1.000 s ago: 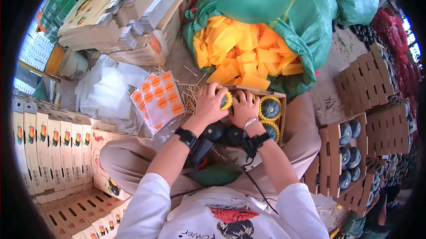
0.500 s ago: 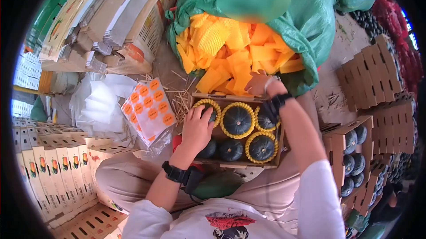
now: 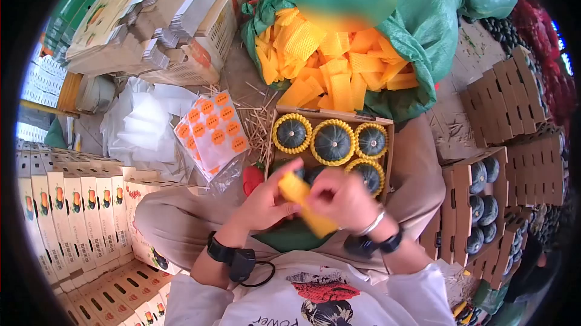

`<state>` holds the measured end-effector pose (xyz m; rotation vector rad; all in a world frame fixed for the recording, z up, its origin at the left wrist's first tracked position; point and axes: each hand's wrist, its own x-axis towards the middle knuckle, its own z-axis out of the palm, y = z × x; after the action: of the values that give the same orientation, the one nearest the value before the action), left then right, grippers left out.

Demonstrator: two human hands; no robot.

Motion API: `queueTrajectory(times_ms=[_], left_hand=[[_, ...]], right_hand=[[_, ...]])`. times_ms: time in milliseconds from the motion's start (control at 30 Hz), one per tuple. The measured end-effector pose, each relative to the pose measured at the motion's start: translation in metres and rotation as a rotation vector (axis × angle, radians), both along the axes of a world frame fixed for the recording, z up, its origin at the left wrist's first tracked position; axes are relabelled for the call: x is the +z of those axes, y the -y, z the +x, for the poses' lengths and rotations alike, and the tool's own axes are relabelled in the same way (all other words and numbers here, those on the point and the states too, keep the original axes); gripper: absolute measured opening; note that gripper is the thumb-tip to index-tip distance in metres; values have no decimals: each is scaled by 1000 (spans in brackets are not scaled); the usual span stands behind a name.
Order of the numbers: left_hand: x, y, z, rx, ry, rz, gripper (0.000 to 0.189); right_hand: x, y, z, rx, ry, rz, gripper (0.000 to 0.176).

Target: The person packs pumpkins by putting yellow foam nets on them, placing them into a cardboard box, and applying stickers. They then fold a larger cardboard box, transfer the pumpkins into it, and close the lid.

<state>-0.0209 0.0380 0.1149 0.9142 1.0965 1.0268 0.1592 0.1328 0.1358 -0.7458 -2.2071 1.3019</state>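
Fingers of the left hand (image 3: 266, 204) and the right hand (image 3: 342, 198) are closed around the yellow foam net (image 3: 319, 223), holding it between them just above the near edge of the cardboard box (image 3: 331, 115).

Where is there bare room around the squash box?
Bare ground: between the crate and the green sack, and between the squash box and the brown cartons on the right. Crowded: sticker sheets and white foam left of the box.

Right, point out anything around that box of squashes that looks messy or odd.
Loose straw lies scattered on the floor left of the cardboard box. Inside, four squashes wear yellow foam nets, but the near-left squashes are bare. The left hand and right hand hold a spare net. Nothing looks damaged.
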Motion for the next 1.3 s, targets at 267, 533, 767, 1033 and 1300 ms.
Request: queueTrajectory(times_ms=[267,533,767,1033,1300], left_hand=[[3,60,3,-272,-319,63,41],[-12,53,16,-176,-390,353,28],[-47,49,10,106,-367,102,35],[-76,27,-12,416,-176,-93,27],[-42,14,6,-39,-293,30,72]], right_hand=[[-34,103,29,-27,-156,-875,36],[-45,84,37,-157,-476,-1013,22],[-54,74,27,-323,247,192,27],[-85,31,-19,-208,913,383,49],[-31,66,-8,-193,342,380,50]])
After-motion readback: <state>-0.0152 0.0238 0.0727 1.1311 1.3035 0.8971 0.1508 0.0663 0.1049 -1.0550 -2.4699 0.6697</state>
